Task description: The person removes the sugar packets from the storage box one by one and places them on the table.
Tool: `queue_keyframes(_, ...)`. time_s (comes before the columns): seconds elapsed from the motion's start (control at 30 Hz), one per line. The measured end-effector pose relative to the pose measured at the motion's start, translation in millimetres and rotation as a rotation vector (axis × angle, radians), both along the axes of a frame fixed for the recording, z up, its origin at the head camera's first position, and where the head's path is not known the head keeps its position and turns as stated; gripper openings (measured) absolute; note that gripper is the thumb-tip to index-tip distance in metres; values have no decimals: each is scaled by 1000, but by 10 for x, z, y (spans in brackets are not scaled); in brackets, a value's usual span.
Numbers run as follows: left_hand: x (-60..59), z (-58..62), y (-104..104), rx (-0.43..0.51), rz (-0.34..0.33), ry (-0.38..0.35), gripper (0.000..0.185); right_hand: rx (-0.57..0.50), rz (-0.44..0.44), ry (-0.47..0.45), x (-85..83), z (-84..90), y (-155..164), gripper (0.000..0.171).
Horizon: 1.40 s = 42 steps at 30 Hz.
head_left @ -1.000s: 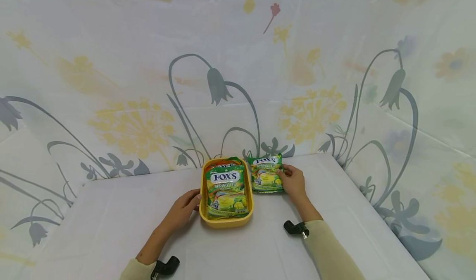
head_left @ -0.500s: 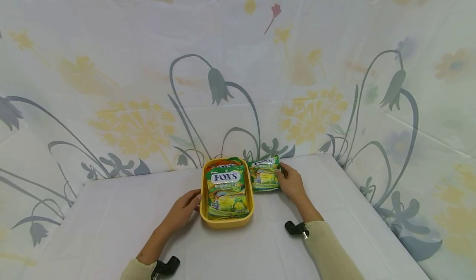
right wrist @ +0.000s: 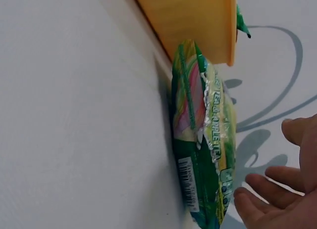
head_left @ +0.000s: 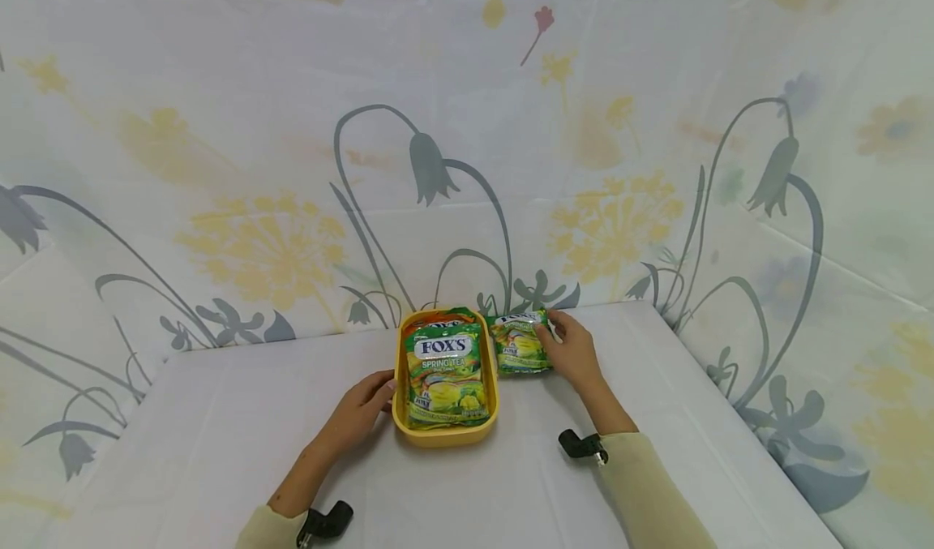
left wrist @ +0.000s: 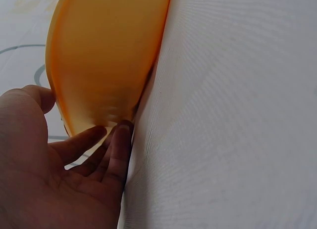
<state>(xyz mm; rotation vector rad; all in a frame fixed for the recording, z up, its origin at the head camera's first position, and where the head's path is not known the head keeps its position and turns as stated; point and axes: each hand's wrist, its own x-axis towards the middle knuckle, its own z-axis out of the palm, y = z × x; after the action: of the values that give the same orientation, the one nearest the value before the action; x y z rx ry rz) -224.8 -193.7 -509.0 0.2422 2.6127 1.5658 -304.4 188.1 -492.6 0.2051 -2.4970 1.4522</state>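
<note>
On the table: a white cloth-covered table (head_left: 219, 443) carries everything, with a flowered sheet hung behind it.
Tray: the yellow oval plastic tray (head_left: 443, 434) sits mid-table and holds a green foil FOX'S candy bag (head_left: 445, 368).
Your left hand (head_left: 359, 413): straight, relaxed fingers (left wrist: 115, 152) rest against the tray's left wall.
Loose bag: a second green foil candy bag (head_left: 520, 345) lies just right of the tray, touching it.
Your right hand (head_left: 572, 349): loosely spread fingers (right wrist: 257, 202) touch that bag's far right corner.
</note>
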Motion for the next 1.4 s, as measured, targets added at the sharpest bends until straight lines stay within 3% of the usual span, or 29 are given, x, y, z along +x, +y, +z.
queue_keyframes(0.3, -3, -13, -28, 13, -14, 11, 51, -82, 57, 62, 82, 163, -162, 46)
queue_keyframes(0.63, 0, -25, -24, -15, -17, 16, 51, -118, 135, 34, 212, 338, -368, 43)
queue_keyframes(1.17, 9, -12, -23, 16, -16, 5, 51, -62, 262, -59, 352, 390, -638, 55)
queue_keyframes(1.4, 8, -13, -17, 7, -10, 1, 52, -18, 324, -31, 414, 370, -779, 64)
